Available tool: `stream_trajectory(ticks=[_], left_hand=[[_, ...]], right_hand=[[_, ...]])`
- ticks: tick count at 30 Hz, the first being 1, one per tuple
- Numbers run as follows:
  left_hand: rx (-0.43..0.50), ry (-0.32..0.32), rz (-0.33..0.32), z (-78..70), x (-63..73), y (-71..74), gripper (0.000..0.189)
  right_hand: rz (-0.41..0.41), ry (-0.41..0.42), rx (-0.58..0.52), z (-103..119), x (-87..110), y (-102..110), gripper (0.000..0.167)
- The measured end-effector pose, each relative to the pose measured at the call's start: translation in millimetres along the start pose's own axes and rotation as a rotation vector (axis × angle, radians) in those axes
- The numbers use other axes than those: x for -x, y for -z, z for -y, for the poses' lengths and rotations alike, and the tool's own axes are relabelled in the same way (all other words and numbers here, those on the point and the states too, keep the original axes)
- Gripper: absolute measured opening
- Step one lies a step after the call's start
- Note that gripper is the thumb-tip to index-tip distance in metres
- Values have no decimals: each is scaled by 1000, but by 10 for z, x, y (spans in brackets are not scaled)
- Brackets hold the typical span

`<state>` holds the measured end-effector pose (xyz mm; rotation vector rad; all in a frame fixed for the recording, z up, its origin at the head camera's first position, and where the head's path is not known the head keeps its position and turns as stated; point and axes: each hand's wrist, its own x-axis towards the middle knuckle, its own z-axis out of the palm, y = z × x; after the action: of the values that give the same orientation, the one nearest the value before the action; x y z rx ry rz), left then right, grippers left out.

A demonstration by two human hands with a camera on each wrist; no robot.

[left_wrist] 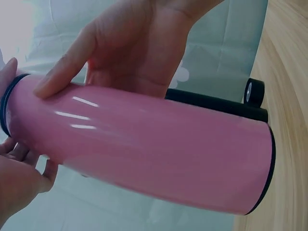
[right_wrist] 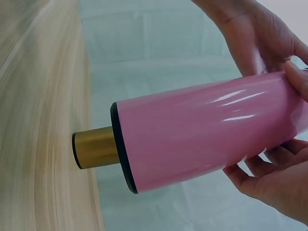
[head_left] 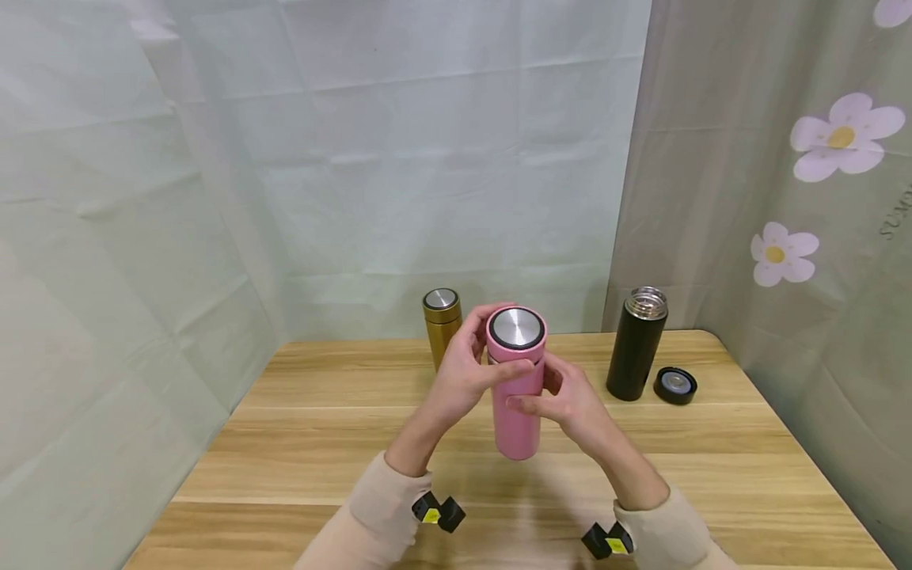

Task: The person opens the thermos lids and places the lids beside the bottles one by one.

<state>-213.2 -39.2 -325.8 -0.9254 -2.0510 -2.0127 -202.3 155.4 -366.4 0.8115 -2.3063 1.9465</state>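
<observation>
Fingers (head_left: 511, 370) (L+R) grip pink btl (head_left: 517, 427) abv tbl (head_left: 321, 443), w/ room to side edges (head_left: 215, 447).

Head view: gold btl (head_left: 443, 336) base hidden by L hand (head_left: 463, 372), some fingers of R hand (head_left: 575, 402) behind pink btl (head_left: 517, 423). Top flower (head_left: 894, 11) & lettering (head_left: 896, 214) cut off at R edge. R wrist view: pink btl top cropped.

L arm (head_left: 366, 514) & R arm (head_left: 670, 522) were out fwd & leaned in to the mid. L hand (head_left: 461, 370) was a bit higher than R hand (head_left: 579, 402), v close by. Both gripped w/ bent fingers (right_wrist: 260, 167). L thumb (head_left: 509, 370) pointed to the R & R thumb (head_left: 534, 406), a bit lower, pointed L. Both wrists (head_left: 413, 447) were bare past the sleeves (head_left: 388, 495)
</observation>
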Motion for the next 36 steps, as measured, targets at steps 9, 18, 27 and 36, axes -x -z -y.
stream_trajectory(ticks=[9,18,27,36], left_hand=[[96,-26,-62,-15,-27,-35,100],[155,-25,-42,-30,-41,-8,96],[175,-42,-44,-30,-46,-2,96],[167,-46,-55,-27,-51,0,96]], right_hand=[[-9,-46,3,-2,-18,-6,60],[-8,-45,10,-7,-18,7,60],[-2,-48,13,-1,-15,10,62],[-9,-36,13,-4,-16,16,62]])
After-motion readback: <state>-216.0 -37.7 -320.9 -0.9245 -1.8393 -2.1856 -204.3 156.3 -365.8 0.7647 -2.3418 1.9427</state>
